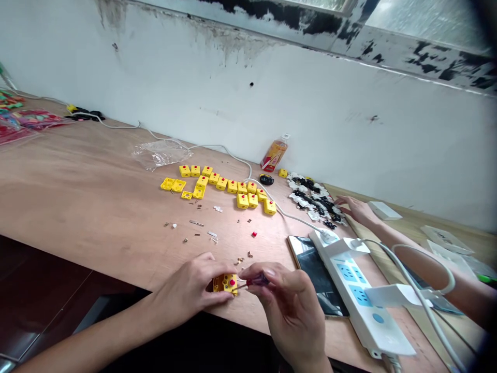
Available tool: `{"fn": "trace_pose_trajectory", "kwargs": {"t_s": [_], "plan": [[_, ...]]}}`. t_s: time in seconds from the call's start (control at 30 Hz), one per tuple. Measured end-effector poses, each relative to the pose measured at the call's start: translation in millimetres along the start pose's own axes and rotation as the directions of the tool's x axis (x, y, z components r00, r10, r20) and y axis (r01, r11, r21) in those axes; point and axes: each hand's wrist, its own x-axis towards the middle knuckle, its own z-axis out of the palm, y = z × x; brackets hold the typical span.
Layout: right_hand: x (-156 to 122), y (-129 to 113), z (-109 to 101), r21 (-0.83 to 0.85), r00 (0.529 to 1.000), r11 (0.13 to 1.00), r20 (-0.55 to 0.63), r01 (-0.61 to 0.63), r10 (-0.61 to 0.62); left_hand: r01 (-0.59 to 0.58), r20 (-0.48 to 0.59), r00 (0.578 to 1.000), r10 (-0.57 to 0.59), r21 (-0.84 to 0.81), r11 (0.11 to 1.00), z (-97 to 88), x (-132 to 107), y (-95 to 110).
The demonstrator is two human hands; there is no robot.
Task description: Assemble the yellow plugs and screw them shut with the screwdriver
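My left hand (194, 285) grips a small yellow plastic box (221, 283) with a red button, close to the table's front edge. Between the thumb and fingers of my right hand (291, 305) is a screwdriver (257, 280) with a dark reddish handle. Its thin shaft points left, and the tip meets the box's face beside the red button. Small brass screws (240, 260) lie just beyond my hands. Farther off stand several similar yellow boxes (232, 186) with red buttons, and opened yellow shells (173, 184) lie to their left.
A white power strip (365, 300) with plugs and cables and a dark phone (316, 280) lie to the right. Another person's hand (355, 210) touches a pile of black and white pieces (312, 199). A bottle (275, 154) leans by the wall; a clear bag (161, 154) lies left.
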Motion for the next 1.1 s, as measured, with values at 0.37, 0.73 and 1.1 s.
{"fn": "trace_pose_trajectory", "kwargs": {"t_s": [0.37,0.73,1.1], "plan": [[2.5,5.9,-2.8,0.046,0.998,0.998,0.045,-0.050,0.048,0.008,-0.019,1.000,-0.008,-0.012,1.000,0.6,-0.4,-0.1],[5.0,-1.7,-2.6,0.035,0.993,0.998,0.100,-0.061,0.058,0.007,-0.013,1.000,-0.007,-0.008,1.000,-0.9,0.1,2.4],[-1.4,3.9,1.0,0.009,0.998,1.000,0.062,-0.022,0.022,0.033,-0.010,0.999,-0.033,-0.023,0.999,-1.3,0.2,3.1]]}}
